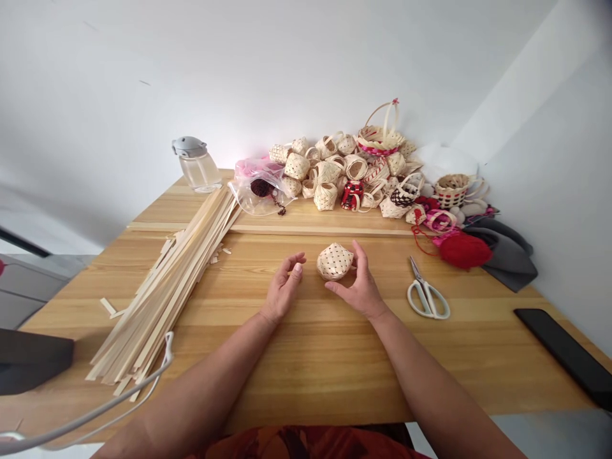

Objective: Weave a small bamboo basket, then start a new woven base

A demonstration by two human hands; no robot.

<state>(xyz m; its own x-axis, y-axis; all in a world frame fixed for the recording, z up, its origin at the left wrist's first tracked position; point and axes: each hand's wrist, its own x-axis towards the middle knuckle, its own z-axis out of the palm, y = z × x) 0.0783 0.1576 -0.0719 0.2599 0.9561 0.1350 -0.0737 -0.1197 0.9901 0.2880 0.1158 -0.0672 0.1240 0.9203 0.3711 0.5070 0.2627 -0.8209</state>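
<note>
Handling of a small woven piece between two bare hands, viewed from the head. The woven piece (335, 260), pale and rounded, rested on the wooden surface (306, 376) in front of the person, between the hands and nearer the right. Its opening did not show. The left hand (283, 290) stood apart from it, palm turned inward, fingers loosely curved and holding nothing. The right hand (362, 285) lay at its right side, with the thumb spread away from the other fingers and set toward the near side; whether the fingertips pressed on the weave could not be told. The step in hand appeared to be placing or taking up the piece rather than weaving, since no loose strip was held. To raise or turn it, the next move would have called for a light closing of the right fingers, with the left brought in as support, lest the thin walls be dented. Pale flat strips (165, 290) lay to the left, scissors (429, 298) to the right, and a heap of similar woven baskets (327, 171) beyond.
</note>
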